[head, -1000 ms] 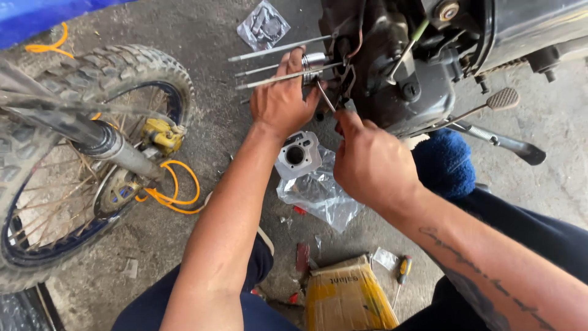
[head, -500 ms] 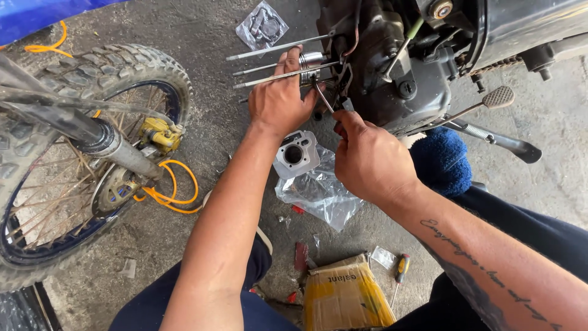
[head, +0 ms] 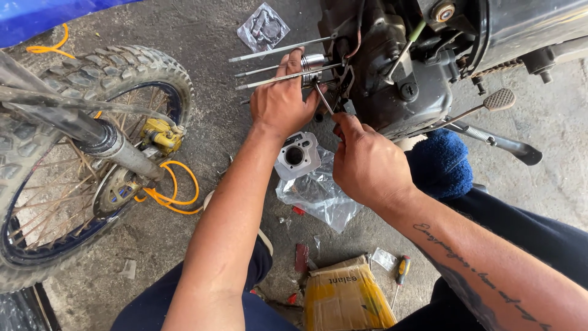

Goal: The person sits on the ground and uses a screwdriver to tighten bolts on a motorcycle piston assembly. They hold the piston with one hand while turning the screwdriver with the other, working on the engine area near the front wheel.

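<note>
Concrete floor of a workshop, stained and littered, with a motorcycle engine stripped to its long cylinder studs. The left hand is closed around the piston between the studs, steadying it so it cannot swing on its rod. The right hand, just below and beside the left, pinches a thin metal tool whose tip reaches up to the piston; the fingers are drawn narrow around its shaft for fine control. Under both wrists a grey cylinder barrel rests on a clear plastic bag, kept off the grit and close at hand. Nearer the person's knees lie a yellow cardboard box and a small screwdriver. Well to the left of the left hand stands the knobbly front wheel with an orange hose. Beyond the studs lies a bagged gasket set.
</note>
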